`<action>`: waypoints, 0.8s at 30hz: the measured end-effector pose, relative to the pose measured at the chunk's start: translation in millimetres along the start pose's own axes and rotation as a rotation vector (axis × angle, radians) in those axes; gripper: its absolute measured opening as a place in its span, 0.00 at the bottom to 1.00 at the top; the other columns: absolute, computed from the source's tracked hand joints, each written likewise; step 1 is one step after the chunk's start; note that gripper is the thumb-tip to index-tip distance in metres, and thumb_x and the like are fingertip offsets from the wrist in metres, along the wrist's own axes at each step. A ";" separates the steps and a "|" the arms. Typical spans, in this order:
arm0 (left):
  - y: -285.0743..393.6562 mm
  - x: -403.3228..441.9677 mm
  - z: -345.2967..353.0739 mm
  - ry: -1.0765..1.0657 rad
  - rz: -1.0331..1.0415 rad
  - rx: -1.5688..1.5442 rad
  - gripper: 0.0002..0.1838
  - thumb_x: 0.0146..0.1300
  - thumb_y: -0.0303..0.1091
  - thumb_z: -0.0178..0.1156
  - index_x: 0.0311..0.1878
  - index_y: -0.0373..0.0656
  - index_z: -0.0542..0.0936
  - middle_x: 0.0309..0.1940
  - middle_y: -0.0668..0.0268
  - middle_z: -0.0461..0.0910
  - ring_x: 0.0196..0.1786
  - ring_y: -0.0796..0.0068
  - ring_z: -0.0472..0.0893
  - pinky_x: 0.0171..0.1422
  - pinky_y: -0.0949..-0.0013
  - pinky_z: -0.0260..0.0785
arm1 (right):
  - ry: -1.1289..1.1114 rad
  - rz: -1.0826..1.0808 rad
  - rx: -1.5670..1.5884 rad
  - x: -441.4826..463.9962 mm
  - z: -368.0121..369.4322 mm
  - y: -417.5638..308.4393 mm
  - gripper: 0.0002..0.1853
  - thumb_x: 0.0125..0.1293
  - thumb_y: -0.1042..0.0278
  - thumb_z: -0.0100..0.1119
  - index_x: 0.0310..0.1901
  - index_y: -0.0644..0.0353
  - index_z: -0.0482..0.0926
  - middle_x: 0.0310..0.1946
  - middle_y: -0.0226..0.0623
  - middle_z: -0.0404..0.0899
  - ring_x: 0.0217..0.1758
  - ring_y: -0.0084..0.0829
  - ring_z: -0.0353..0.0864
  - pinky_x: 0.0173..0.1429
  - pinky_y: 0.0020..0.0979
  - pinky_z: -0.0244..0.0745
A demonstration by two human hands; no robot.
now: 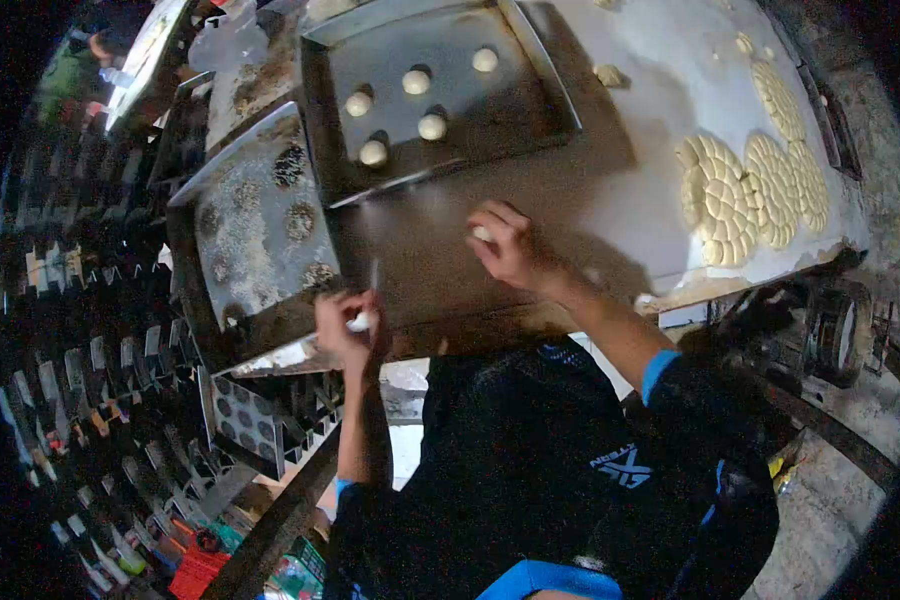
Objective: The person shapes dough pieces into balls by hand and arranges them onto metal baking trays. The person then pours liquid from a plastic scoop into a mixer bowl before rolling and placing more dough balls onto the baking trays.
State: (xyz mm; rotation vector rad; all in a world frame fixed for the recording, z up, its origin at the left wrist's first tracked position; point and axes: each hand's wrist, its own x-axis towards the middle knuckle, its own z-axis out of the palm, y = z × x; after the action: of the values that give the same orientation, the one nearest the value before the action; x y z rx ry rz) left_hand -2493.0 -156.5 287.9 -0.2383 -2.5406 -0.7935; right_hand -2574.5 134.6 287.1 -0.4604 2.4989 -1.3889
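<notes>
My left hand [346, 325] is closed around a small white dough piece [359, 321], near the front edge of the tray with seeds. To the right, my right hand [505, 245] is above the brown work surface [420, 255], its curled fingers round another pale dough piece [482, 233]. Several round dough balls, one of them a dough ball [432, 126], sit apart in a dark metal tray [568, 110] beyond my hands.
At the left, a tray [210, 170] holds scattered pale seeds and dark round patches. Segmented dough slabs [720, 205] lie on the white surface at the right. Dark racks [100, 355] stand far left; a tray with round hollows [245, 415] is lower left.
</notes>
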 end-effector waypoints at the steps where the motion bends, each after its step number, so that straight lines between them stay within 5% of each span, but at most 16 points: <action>1: -15.6 -6.1 21.9 -0.154 0.056 -0.022 0.14 0.55 0.28 0.65 0.43 0.38 0.75 0.33 0.57 0.75 0.36 0.60 0.76 0.43 0.63 0.70 | 0.079 -0.112 -0.146 0.1 14.6 26.9 0.22 0.54 0.69 0.62 0.52 0.63 0.73 0.53 0.51 0.72 0.58 0.53 0.70 0.58 0.42 0.70; 3: 58.2 11.4 59.7 -0.235 -0.315 -0.405 0.19 0.55 0.32 0.66 0.50 0.41 0.75 0.40 0.55 0.75 0.48 0.53 0.75 0.53 0.56 0.68 | 0.164 -0.224 -0.291 -16.1 14.9 45.1 0.25 0.52 0.70 0.63 0.54 0.63 0.73 0.56 0.51 0.71 0.61 0.52 0.70 0.61 0.41 0.70; 5: 85.6 24.4 92.1 -0.337 -0.184 -0.292 0.23 0.57 0.38 0.64 0.54 0.42 0.72 0.47 0.54 0.74 0.53 0.48 0.72 0.58 0.54 0.66 | 0.299 -0.052 -0.302 -47.2 -1.8 45.7 0.29 0.50 0.72 0.65 0.57 0.65 0.71 0.56 0.50 0.71 0.64 0.47 0.69 0.65 0.39 0.67; 7: 60.5 -19.1 200.2 -0.070 -0.182 -0.191 0.28 0.58 0.43 0.64 0.58 0.43 0.69 0.50 0.52 0.72 0.57 0.46 0.70 0.62 0.54 0.64 | 0.402 0.003 -0.244 -70.6 -3.4 67.3 0.32 0.48 0.74 0.65 0.59 0.64 0.70 0.57 0.48 0.71 0.63 0.46 0.70 0.65 0.38 0.68; 9: 93.4 36.7 161.1 -0.372 -0.027 -0.180 0.28 0.58 0.44 0.64 0.57 0.40 0.70 0.51 0.51 0.72 0.60 0.47 0.69 0.66 0.55 0.60 | 0.373 0.042 -0.214 -84.7 -12.3 79.9 0.33 0.48 0.77 0.64 0.60 0.63 0.70 0.59 0.47 0.70 0.62 0.44 0.71 0.64 0.37 0.68; 11: 50.4 13.6 235.3 -0.580 -0.451 -0.713 0.26 0.59 0.42 0.64 0.56 0.38 0.71 0.51 0.53 0.74 0.58 0.50 0.72 0.64 0.58 0.64 | 0.368 0.031 -0.160 -78.4 -14.7 63.5 0.32 0.49 0.76 0.64 0.60 0.61 0.70 0.60 0.47 0.70 0.65 0.46 0.68 0.66 0.39 0.66; 15: 85.3 50.1 131.3 -0.464 -0.400 -0.663 0.22 0.61 0.37 0.63 0.55 0.36 0.72 0.50 0.57 0.76 0.52 0.58 0.77 0.56 0.61 0.70 | 0.328 -0.069 -0.046 -37.1 -8.1 -14.4 0.32 0.49 0.81 0.59 0.61 0.59 0.71 0.61 0.45 0.70 0.66 0.46 0.68 0.69 0.39 0.63; 18: 60.2 42.0 80.5 -0.302 -0.591 -1.164 0.24 0.62 0.36 0.64 0.57 0.37 0.70 0.48 0.60 0.75 0.50 0.67 0.76 0.53 0.63 0.71 | 0.234 -0.259 -0.041 -2.0 17.9 -68.3 0.33 0.44 0.85 0.56 0.58 0.61 0.73 0.59 0.46 0.73 0.64 0.44 0.71 0.68 0.37 0.66; 20: 36.7 38.3 38.2 -0.095 -0.529 -1.004 0.24 0.62 0.37 0.64 0.58 0.37 0.70 0.47 0.61 0.75 0.50 0.69 0.75 0.55 0.64 0.70 | 0.222 -0.436 -0.008 25.5 51.9 -94.0 0.27 0.48 0.83 0.59 0.54 0.62 0.77 0.53 0.46 0.78 0.58 0.43 0.77 0.63 0.36 0.71; 24: -33.6 20.8 -57.6 0.291 -0.576 -0.778 0.23 0.63 0.33 0.63 0.58 0.39 0.68 0.44 0.65 0.72 0.47 0.74 0.72 0.54 0.69 0.66 | 0.199 -0.387 0.169 76.4 108.0 -145.3 0.21 0.54 0.71 0.68 0.51 0.62 0.78 0.48 0.46 0.80 0.50 0.42 0.82 0.56 0.35 0.75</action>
State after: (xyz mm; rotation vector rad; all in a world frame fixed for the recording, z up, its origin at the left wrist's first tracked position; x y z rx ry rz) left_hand -2499.2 -216.5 323.1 0.3673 -1.9165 -1.8620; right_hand -2583.6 -51.1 350.8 -0.8415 2.5045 -1.8538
